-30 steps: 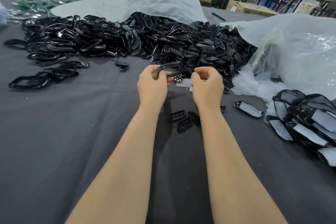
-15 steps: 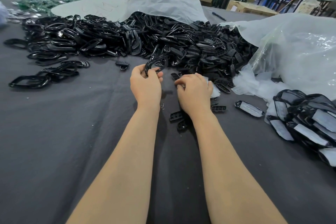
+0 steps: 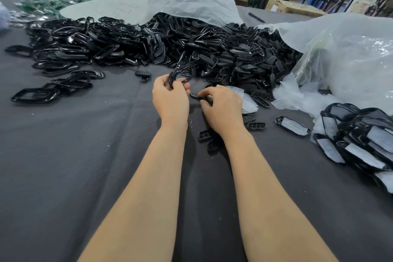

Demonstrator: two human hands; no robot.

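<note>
Left hand (image 3: 170, 100) pinches a glossy black frame (image 3: 181, 72) by its lower rim, just before the pile of black parts (image 3: 234, 57). Right hand (image 3: 223, 106) pinches a small insert (image 3: 194, 95) at the pile's near edge. Both parts appear light, stiff and slippery, so they are best gripped by the edges.

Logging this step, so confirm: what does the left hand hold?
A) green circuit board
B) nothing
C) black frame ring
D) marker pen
C: the left hand grips a black frame ring, while the right hand pinches a small black insert.
</note>
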